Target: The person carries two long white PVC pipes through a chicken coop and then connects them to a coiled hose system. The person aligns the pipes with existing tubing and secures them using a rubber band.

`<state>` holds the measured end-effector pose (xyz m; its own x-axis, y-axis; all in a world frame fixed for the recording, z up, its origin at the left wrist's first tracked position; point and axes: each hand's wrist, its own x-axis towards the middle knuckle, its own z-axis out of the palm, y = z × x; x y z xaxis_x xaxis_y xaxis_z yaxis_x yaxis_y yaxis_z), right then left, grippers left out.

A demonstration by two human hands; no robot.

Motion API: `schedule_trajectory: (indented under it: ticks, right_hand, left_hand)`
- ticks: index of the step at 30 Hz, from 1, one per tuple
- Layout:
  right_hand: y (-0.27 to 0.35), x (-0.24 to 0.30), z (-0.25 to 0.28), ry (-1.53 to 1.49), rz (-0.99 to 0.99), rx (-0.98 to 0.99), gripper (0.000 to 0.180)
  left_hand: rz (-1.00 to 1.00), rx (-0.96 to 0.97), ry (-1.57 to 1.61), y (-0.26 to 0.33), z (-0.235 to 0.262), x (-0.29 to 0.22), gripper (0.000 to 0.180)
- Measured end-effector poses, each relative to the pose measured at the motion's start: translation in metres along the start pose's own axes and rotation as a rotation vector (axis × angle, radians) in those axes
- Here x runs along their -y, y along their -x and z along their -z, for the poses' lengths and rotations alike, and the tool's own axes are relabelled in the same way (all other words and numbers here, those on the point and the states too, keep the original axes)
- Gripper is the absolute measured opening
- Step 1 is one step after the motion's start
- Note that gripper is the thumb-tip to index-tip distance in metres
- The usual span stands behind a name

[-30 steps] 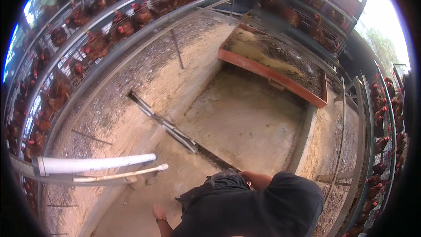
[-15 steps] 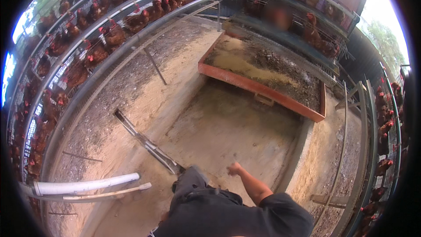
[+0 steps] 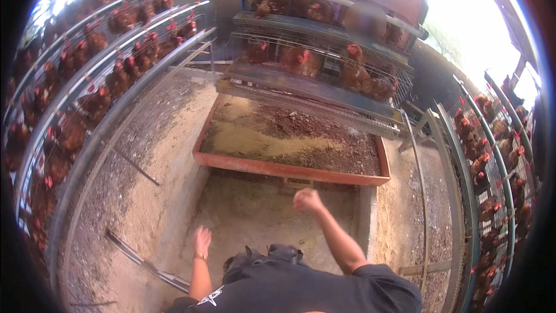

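Since half a second ago the view has swung forward: the orange-rimmed tray (image 3: 289, 169) that sat toward 1 o'clock now lies dead centre, and the white pipe at 8 o'clock has gone out of frame. Both arms have come up in front of the dark-shirted body.

At 6 o'clock of the tray's near rim, the right hand (image 3: 307, 200) hangs in the air with its fingers curled together into a loose fist, holding nothing that can be seen. It is near that rim but not touching it. Toward 7 o'clock the left hand (image 3: 202, 240) is lower, fingers spread apart and empty, over the sandy concrete floor (image 3: 255, 220). A thin band shows at its wrist.

Inside the tray lies a spread of pale yellow and dark brown loose matter. A tiered wire cage (image 3: 324, 64) with brown hens stands behind it at 12 o'clock. More hen rows (image 3: 87, 98) run along 9 to 11 o'clock, and others (image 3: 492, 168) at 3 o'clock. A long metal bar (image 3: 145, 264) lies on the floor at 8 o'clock, well apart from the left hand.
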<state>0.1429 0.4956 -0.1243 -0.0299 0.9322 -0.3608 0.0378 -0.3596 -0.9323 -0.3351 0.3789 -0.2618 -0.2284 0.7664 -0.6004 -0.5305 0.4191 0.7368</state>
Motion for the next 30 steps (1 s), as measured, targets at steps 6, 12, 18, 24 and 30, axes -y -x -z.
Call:
schedule_trajectory:
  ticks: [6, 12, 18, 24, 30]
  right_hand:
    - [-0.116, 0.2, 0.104, -0.034, 0.387, -0.361, 0.017]
    - [-0.247, 0.398, 0.171, -0.182, 0.716, -0.273, 0.025]
    - [-0.411, 0.569, 0.269, -0.275, 0.917, -0.377, 0.047]
    - [-0.537, 0.676, 0.404, -0.702, 0.885, -0.323, 0.06]
    - [-0.576, 0.708, 0.429, -0.9, 0.98, 0.119, 0.056]
  left_hand:
    - [-0.467, 0.304, -0.413, 0.032, -0.211, -0.178, 0.043]
    - [-0.331, -0.031, 0.078, -0.012, -0.208, -0.144, 0.043]
    - [-0.357, -0.496, 0.1, -0.064, -0.228, -0.144, 0.047]
    - [-0.446, -0.512, -0.107, -0.086, -0.347, -0.179, 0.04]
    - [-0.332, -0.633, -0.209, -0.086, -0.388, -0.153, 0.03]
